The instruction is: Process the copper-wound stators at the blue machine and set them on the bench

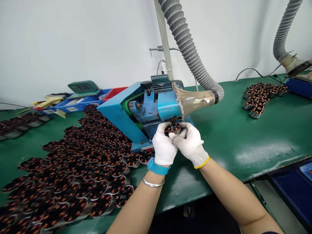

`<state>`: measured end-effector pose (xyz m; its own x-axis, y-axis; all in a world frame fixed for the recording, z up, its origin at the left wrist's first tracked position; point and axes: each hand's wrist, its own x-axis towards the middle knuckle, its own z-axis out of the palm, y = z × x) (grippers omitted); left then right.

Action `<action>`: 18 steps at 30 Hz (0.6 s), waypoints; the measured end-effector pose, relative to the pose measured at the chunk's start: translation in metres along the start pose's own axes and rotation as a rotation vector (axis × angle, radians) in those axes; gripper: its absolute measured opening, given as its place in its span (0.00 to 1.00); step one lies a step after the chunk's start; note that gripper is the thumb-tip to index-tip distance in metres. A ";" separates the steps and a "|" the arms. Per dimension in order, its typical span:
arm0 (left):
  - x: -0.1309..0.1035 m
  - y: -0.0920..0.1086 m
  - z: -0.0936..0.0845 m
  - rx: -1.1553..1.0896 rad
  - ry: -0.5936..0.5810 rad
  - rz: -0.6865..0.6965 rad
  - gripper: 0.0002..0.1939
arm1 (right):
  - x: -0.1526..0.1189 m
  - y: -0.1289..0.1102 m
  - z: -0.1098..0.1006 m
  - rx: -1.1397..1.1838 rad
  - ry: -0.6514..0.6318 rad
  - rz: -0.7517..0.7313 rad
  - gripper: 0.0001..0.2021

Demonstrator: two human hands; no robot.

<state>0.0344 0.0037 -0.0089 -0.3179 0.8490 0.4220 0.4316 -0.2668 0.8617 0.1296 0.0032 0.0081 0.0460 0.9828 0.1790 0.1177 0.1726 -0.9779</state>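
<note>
Between my two gloved hands is a motor stator [174,128], a short metal ring with black insulation and copper windings inside. My left hand [164,144], in a white glove with a blue wristband, is closed around its left side. My right hand [188,139], in a white glove with a yellow cuff edge, grips it from the right, thumb at the front. The stator is right in front of a blue bench machine [168,105], below its clear suction hood [195,100]. Whether it touches the machine I cannot tell.
Many similar stators [97,172] stand packed on the green table [219,136] at the left; a smaller group [258,94] stands at the right. A grey hose [185,39] hangs down to the hood. Behind are blue bins [75,104] and a digital clock [83,87].
</note>
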 end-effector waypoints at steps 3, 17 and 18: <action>0.000 -0.002 0.003 0.024 0.037 0.026 0.20 | 0.000 0.003 0.000 -0.003 0.013 0.004 0.20; 0.001 -0.001 0.002 0.069 0.034 0.081 0.19 | 0.001 0.007 0.001 0.052 0.023 0.044 0.21; -0.002 -0.001 0.001 0.071 0.028 0.091 0.20 | -0.003 0.008 0.000 0.028 0.029 0.033 0.21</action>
<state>0.0351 0.0029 -0.0109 -0.2977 0.8093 0.5063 0.5183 -0.3084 0.7976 0.1300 0.0014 -0.0003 0.0779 0.9857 0.1494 0.0882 0.1424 -0.9859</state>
